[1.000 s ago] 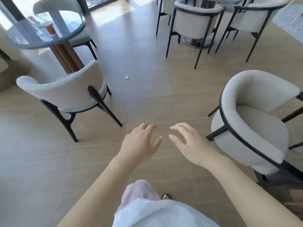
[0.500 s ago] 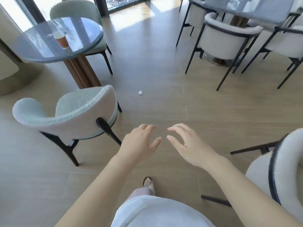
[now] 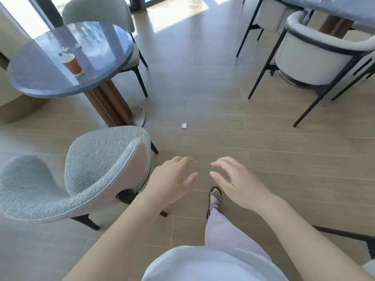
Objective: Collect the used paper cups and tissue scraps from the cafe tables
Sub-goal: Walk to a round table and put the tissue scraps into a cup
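Observation:
An orange paper cup (image 3: pixel 72 64) with a white rim stands on the round grey table (image 3: pixel 40 84) at the upper left. Two small tissue scraps (image 3: pixel 64 50) lie on the tabletop just behind the cup. A crumpled white tissue scrap (image 3: pixel 184 125) lies on the wood floor ahead of me. My left hand (image 3: pixel 172 182) and my right hand (image 3: pixel 235 182) are held out in front of me, side by side, fingers apart, holding nothing. Both are well short of the floor scrap and the table.
A light green chair (image 3: pixel 87 175) stands close at my left, between me and the round table; another green chair (image 3: pixel 101 11) is behind that table. White chairs with black legs (image 3: pixel 316 57) and a second table (image 3: pixel 334 7) fill the upper right. My sandalled foot (image 3: pixel 215 197) is stepping forward.
I have walked forward: the round table, cup and floor scrap have come closer and lower in view. The white chair on my right has slipped out of view. My hands keep their pose.

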Motion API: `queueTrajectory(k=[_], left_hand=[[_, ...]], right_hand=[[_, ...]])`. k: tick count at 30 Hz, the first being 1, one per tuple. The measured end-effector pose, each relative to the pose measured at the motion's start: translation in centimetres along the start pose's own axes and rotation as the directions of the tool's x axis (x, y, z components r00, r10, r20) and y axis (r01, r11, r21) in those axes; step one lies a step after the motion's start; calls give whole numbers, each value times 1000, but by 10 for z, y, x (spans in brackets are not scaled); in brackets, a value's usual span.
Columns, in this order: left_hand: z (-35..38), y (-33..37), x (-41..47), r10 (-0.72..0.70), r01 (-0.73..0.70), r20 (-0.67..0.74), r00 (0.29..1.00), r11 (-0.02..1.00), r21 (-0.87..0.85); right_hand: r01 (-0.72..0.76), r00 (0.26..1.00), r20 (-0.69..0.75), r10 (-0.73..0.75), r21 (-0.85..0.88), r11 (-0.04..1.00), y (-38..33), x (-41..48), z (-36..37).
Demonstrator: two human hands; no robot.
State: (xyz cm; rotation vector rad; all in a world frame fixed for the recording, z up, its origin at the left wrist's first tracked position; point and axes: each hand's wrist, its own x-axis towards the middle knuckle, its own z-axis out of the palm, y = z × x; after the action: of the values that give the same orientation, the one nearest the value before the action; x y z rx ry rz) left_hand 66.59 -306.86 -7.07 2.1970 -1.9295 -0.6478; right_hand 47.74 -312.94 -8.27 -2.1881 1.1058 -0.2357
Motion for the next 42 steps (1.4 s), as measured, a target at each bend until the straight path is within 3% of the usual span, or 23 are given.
queueTrajectory(k=[9,17,23,33,42], left_hand=[[-40,8,199,-57,58,11,998,998,-34],[-62,-30,308,-143,147,50,988,986,-78],[-79,-77,405,-169,169,7,986,979,-112],[-115,-159,560,-182,191,93,979,978,-89],[-39,-231,668,-272,285,120,955,952,-111]], right_hand=[[64,996,62,-62,-26,998,66,190,-84],[109,973,205,-104,-12,994,85,319,-108],[105,965,245,-93,-37,994,99,426,-107],[97,952,295,-77,-53,994,114,603,-104],[144,908,406,-103,-72,987,198,724,-37]])
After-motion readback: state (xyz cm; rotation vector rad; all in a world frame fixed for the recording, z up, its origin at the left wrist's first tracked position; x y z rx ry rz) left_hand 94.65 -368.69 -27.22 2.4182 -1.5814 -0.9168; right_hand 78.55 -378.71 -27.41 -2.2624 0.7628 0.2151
